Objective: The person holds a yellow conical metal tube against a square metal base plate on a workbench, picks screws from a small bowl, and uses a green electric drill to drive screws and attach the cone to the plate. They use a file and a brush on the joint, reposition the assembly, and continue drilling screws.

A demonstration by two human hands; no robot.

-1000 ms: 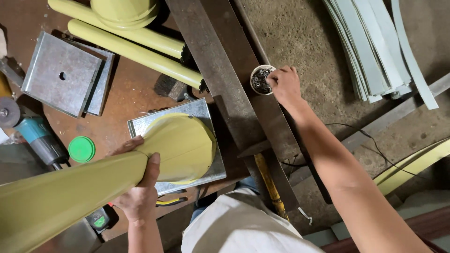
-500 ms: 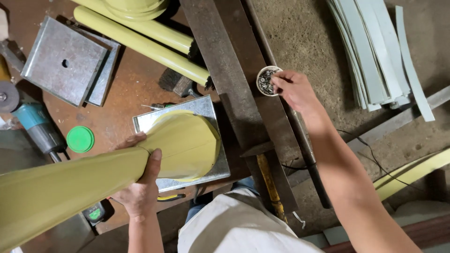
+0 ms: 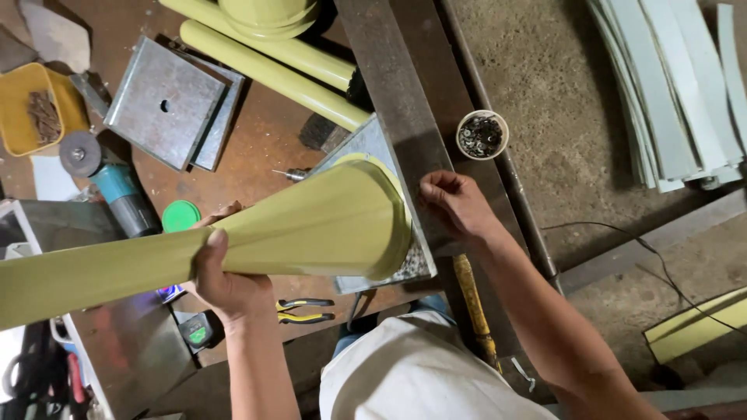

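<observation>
On a cluttered rusty table (image 3: 257, 148), the left hand (image 3: 226, 280) wraps closed around a green cone (image 3: 311, 225) lying leftward, wide end on a square plate (image 3: 424, 260), while the right hand (image 3: 459, 204), fingers curled and seemingly empty, rests just beside that end.

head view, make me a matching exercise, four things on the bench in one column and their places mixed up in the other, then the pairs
Things
1. yellow-green cone
2. small bowl of hardware
3. green lid
4. pliers

Places
A. on the steel beam, beyond the right hand
B. beside the blue power tool
C. gripped by the left hand, wide end on a metal plate
D. near edge of the bench, under the cone

Pairs: 1-C, 2-A, 3-B, 4-D
</observation>
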